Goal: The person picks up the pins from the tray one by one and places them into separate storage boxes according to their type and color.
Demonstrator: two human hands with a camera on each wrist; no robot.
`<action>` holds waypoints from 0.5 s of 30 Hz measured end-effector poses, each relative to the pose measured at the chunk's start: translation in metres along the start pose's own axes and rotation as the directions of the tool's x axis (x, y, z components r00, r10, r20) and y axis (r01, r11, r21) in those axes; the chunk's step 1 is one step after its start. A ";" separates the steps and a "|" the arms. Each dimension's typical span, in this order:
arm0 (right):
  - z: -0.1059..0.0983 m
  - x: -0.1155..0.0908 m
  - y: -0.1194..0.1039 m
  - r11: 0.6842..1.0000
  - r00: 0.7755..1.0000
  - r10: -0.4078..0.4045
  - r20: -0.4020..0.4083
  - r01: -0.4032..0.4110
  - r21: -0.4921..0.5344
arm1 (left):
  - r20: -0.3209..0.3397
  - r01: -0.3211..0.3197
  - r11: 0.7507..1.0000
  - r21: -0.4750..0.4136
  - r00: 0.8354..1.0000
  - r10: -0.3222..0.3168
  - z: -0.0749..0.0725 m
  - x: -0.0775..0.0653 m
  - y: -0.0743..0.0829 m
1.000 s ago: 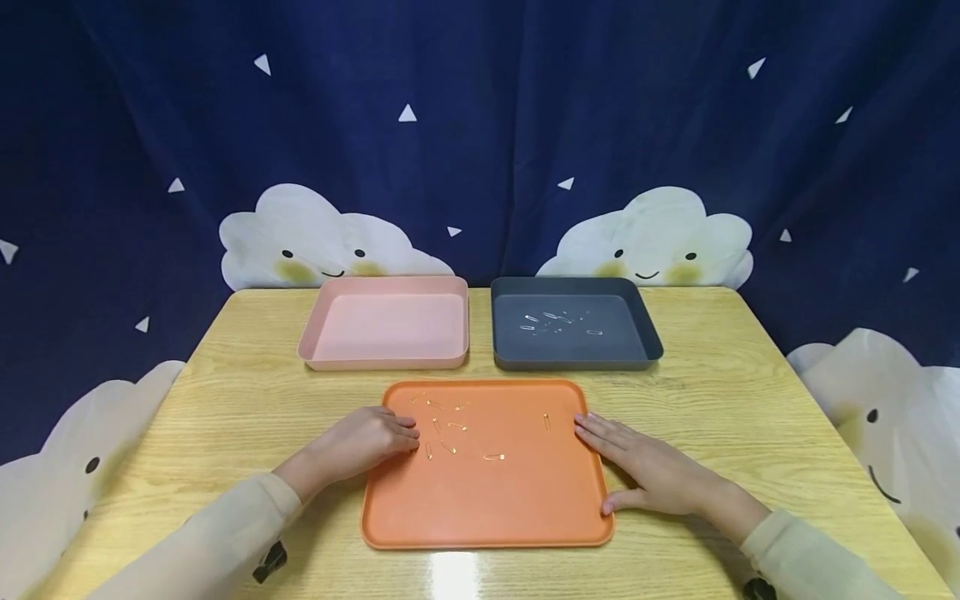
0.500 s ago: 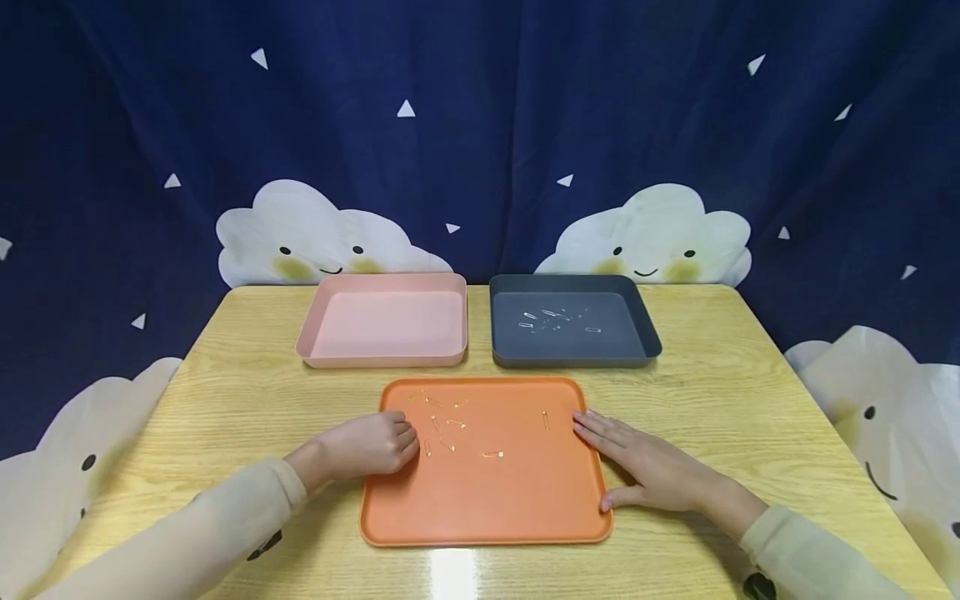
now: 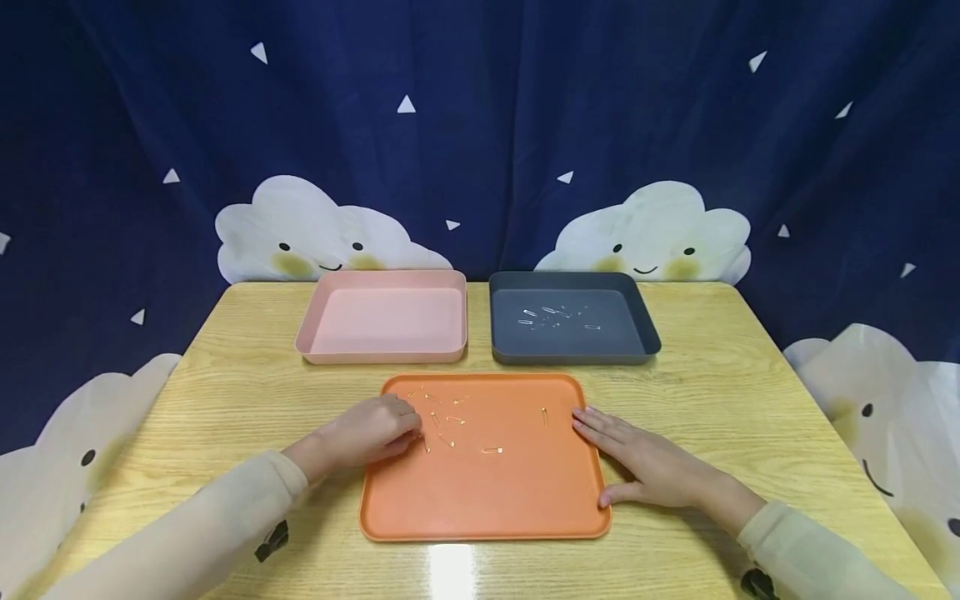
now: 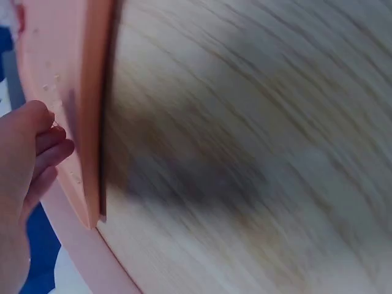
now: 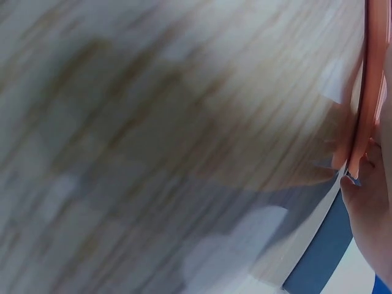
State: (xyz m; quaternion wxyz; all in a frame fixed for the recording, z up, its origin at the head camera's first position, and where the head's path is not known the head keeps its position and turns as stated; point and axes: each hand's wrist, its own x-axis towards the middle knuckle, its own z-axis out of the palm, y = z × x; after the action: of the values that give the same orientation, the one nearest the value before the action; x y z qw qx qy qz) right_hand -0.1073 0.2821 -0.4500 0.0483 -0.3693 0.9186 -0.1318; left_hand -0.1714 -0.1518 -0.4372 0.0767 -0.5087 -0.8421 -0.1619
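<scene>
Several gold safety pins (image 3: 492, 451) lie scattered over the orange tray (image 3: 487, 500), most of them near its left side. My left hand (image 3: 375, 431) reaches over the tray's left rim with curled fingers. Its thumb and index finger pinch the end of a gold safety pin (image 3: 427, 446), and a small glint shows between the fingertips in the left wrist view. At the right rim, my right hand (image 3: 648, 462) rests with straight fingers on the edge, its thumb spread toward the near corner. One lone safety pin (image 3: 545, 417) lies close to those fingertips.
Behind the orange tray stand a pink tray (image 3: 381, 357) on the left and a dark grey tray (image 3: 570, 358) on the right. Silver safety pins (image 3: 549, 310) lie in the grey one. A dark blue curtain (image 3: 480, 125) hangs behind the wooden table (image 3: 225, 375).
My left hand has shifted at the tray's left side, its fingertips coming to a safety pin that now lies more tilted. The right hand has stayed on the rim.
</scene>
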 end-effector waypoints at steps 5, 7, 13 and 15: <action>-0.001 0.000 0.000 1.000 1.000 -0.013 -0.002 0.013 0.006 | 0.033 0.254 0.922 -0.293 0.966 -0.256 -0.003 0.002 0.002; -0.001 0.000 0.001 0.999 0.999 -0.035 -0.014 0.035 -0.006 | 0.049 0.361 0.830 -0.425 0.925 -0.377 -0.004 0.004 0.002; 0.000 0.001 0.002 0.997 0.997 -0.072 -0.041 0.071 -0.029 | 0.188 0.540 0.454 -0.708 0.764 -0.617 -0.006 0.011 0.001; 0.000 0.001 0.001 0.997 0.997 -0.069 -0.040 0.068 -0.025 | 0.274 0.566 0.273 -0.778 0.696 -0.663 -0.008 0.013 0.002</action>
State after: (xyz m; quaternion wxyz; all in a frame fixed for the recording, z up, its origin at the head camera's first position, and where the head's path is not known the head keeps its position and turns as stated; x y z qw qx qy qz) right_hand -0.1092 0.2823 -0.4502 0.0206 -0.3983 0.9078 -0.1301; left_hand -0.1760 -0.1425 -0.4254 -0.1929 -0.1068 -0.7876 -0.5753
